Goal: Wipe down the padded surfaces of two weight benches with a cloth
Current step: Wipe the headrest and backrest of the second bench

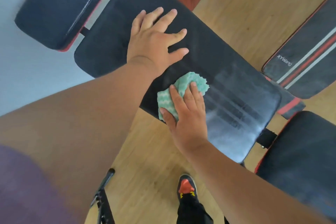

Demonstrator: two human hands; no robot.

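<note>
1. Two hands on one black back pad [214, 56]. No containers in view, so nothing to report there.
2. Back pad: long axis runs diagonally, from upper left of frame down to lower right. Upper-left end sits next to a smaller black pad [54, 9] with red trim; a narrow gap with frame bars separates them.
3. Lower-right end of the back pad shows a pale, shiny patch with darker streaks running along the pad's length.
4. Left hand [154, 42]: palm down, flat on the pad's upper half, fingers straight and spread, pointing toward frame right. Grasps nothing.
5. Right hand [185, 112]: palm down on a green-and-white cloth [189, 85], fingers extended and slightly splayed, pressing it onto the pad. Cannot tell if the thumb hooks the cloth edge.
6. Cloth: bunched, wavy pattern, lies mid-pad near the edge closest to the camera, just below the left wrist. Crumpled end sticks out past the fingertips toward the pad's centre.
7. Second bench [305, 56]: upper right, black pad with red and white stripes and "XYWang" lettering, long axis diagonal, rising toward the upper right. Well apart from both hands.
8. Another black pad [305, 160] at right edge, red trim, joined by a bracket beyond the streaked end.
9. Wood floor [236, 5] underneath. Black shoe [187, 187] with an orange toe stands at bottom centre.
</note>
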